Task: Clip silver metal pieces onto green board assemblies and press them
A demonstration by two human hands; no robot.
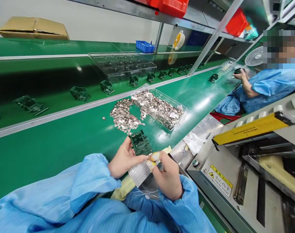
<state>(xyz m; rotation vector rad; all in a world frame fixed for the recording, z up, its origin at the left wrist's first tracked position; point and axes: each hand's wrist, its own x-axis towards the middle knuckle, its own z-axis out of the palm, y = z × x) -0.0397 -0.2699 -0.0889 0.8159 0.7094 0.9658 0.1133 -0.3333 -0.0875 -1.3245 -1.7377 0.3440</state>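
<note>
A green circuit board [141, 142] was held up over the near edge of the surface [94, 137], gripped at its left side and lower edge by the left hand [124, 158]. The right hand [168, 174], white-and-yellow covers on two fingertips, was pinched together at the board's lower edge; whatever lay between its fingertips was too small to tell. Just below the hands was a silver ribbed sheet [139, 173]. Past the board, a heap of small metal pieces [123, 116] lay beside a clear tray [183, 116] filled with more. Beyond a metal rail [40, 117], other green boards [79, 93] stood in a line. To the right was a machine [200, 171], and farther off a co-worker [273, 84] in blue held a dark object.
</note>
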